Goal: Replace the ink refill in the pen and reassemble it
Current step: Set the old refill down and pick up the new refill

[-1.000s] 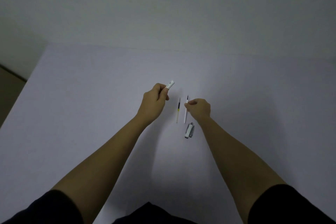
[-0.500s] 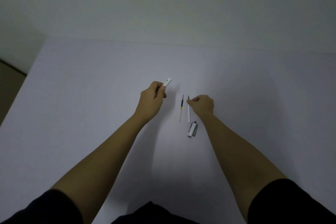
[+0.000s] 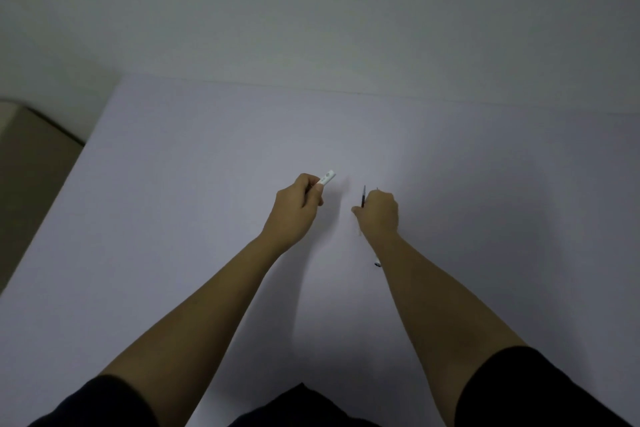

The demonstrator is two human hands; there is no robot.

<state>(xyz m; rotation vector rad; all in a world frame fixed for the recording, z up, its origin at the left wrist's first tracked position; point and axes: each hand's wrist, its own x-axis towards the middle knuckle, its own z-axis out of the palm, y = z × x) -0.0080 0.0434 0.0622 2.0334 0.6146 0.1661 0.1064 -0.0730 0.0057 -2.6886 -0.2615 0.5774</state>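
My left hand (image 3: 294, 208) is raised above the table, shut on the white pen barrel (image 3: 327, 178), whose end sticks out up and to the right of the fist. My right hand (image 3: 379, 215) rests on the table with fingers closed over the two thin refills. The dark tip of one ink refill (image 3: 363, 196) pokes out above the thumb. A tiny tip of the other refill (image 3: 377, 188) shows above the knuckles. The pen cap (image 3: 377, 263) lies near my right wrist, mostly hidden by the forearm.
The pale table (image 3: 207, 218) fills the view up to a plain wall (image 3: 311, 10). Its left edge drops to a brownish floor (image 3: 31, 177). My dark sleeves sit at the bottom of the frame.
My right hand has shifted left and now covers both refills, where before it pinched only the right one. The left hand keeps hold of the barrel, almost unmoved.
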